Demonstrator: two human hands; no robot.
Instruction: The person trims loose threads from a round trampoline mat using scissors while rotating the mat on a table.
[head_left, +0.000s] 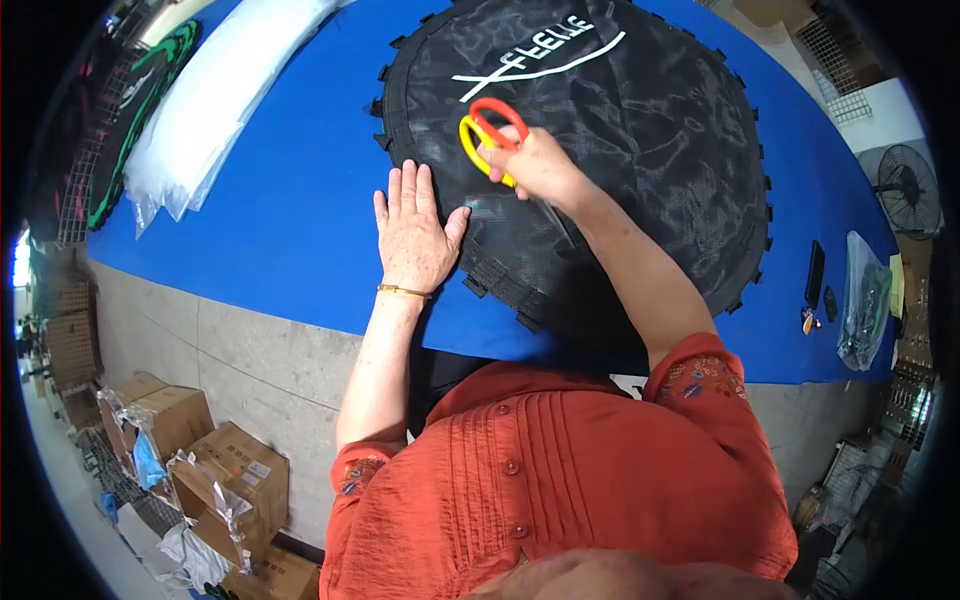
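Scissors [484, 126] in right hand [540, 166]; blue plastic [149, 462] at open carton [180, 415].

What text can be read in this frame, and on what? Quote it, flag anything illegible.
"FEI", roughly: part of the white lettering on the black mesh disc; the remaining letters are too stylised to read surely.
Cardboard box: dark print and a pale label, both too small to read.
Nothing else is legible.
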